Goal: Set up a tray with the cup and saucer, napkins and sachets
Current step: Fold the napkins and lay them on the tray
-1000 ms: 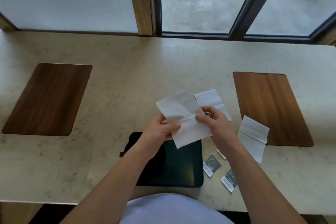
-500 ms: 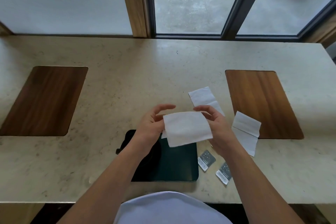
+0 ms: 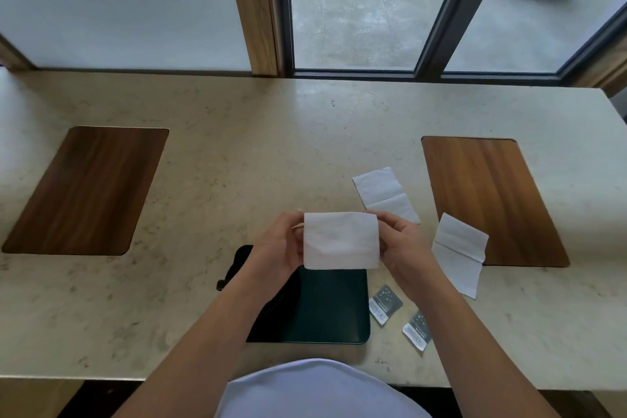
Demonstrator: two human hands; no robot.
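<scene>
Holding a folded napkin (image 3: 341, 240) between us, we are pinching its left edge with the left hand (image 3: 281, 249) and its right edge with the right hand (image 3: 402, 246), both closed on the paper, just above the far end of the dark tray (image 3: 334, 307) on the desk (image 3: 237, 146). We are judging it very light, soft and limp, easy to tear or unfold, so we are gripping it gently by the edges. Two more napkins, one (image 3: 385, 193) just beyond the right hand and another (image 3: 458, 253) beside it, are lying flat; two sachets (image 3: 385, 305) (image 3: 418, 330) are waiting near that wrist. We are seeing no cup or saucer.
</scene>
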